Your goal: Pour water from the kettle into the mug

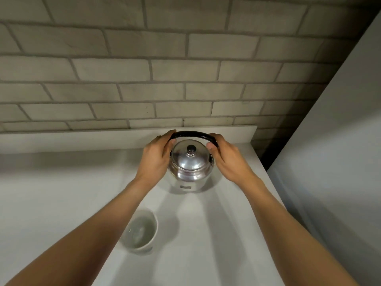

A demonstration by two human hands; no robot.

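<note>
A shiny steel kettle (190, 172) with a lid and a black knob stands upright on the white counter near the back wall. Its black arched handle (193, 134) is raised over the lid. My left hand (157, 155) grips the left end of the handle and my right hand (225, 155) grips the right end. A white mug (142, 232) stands nearer to me, left of the kettle, partly hidden by my left forearm. Clear water shows inside the mug.
The white counter (206, 234) ends in a low white ledge (82, 141) under a grey brick wall (165, 69). A tall white panel (340, 162) borders the counter on the right.
</note>
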